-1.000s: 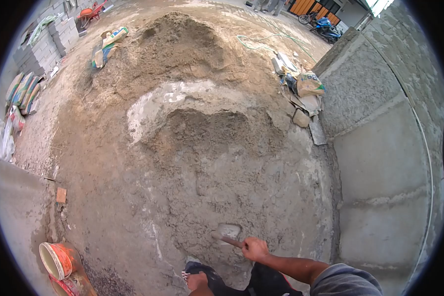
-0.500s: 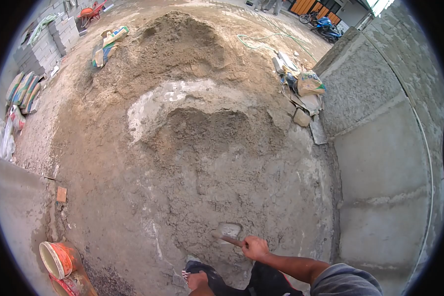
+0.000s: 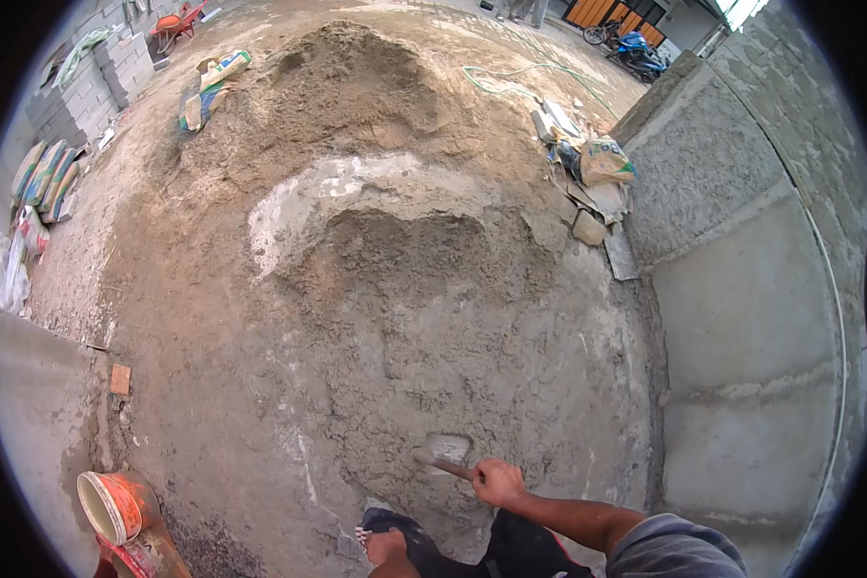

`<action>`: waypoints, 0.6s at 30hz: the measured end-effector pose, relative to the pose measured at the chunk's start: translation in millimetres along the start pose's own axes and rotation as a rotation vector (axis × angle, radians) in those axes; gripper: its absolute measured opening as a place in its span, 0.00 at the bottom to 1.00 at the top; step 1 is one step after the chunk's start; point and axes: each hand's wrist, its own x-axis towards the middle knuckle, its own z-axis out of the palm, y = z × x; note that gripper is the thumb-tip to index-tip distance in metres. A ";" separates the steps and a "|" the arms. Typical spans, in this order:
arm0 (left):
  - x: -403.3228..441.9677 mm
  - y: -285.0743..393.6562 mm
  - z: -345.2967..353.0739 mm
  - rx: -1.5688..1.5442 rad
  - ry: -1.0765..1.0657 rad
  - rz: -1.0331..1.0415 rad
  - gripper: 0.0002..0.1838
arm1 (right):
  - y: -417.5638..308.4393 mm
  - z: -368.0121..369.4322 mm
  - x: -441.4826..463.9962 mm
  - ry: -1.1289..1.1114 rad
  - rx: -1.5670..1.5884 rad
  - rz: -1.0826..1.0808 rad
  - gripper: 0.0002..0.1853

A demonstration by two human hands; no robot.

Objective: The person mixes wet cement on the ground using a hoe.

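Note:
My right hand (image 3: 498,482) is closed around the wooden handle (image 3: 450,468) of what looks like a hoe. Its flat, pale blade (image 3: 448,447) lies on wet grey mortar (image 3: 405,395) just beyond the hand. Lower down and to the left, my left hand (image 3: 385,546) rests against my dark trouser leg (image 3: 416,541), near the knee. Its pale fingertips show side by side, apparently holding nothing. Part of that hand is hard to make out.
Two orange-red buckets (image 3: 116,509) lie at the lower left. A sand heap (image 3: 347,87) rises ahead. Cement bags (image 3: 46,175) stand far left. Paper sacks and rubble (image 3: 602,164) lie beside the concrete wall (image 3: 751,318) on the right.
Both my hands and the hoe are nearly still. A dark reddish shape, too unclear to name, now shows beside the lower bucket at the bottom left.

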 end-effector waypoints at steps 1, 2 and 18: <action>0.0 0.2 -0.3 -0.001 0.003 0.005 0.36 | -1.4 -1.1 0.6 -0.002 0.000 0.009 0.08; 0.0 -0.7 -0.3 0.001 0.006 0.008 0.36 | -3.0 -1.9 0.7 -0.007 0.001 0.019 0.08; 4.6 -5.0 13.9 0.037 0.107 0.048 0.36 | 1.2 2.1 0.6 0.036 -0.027 -0.017 0.07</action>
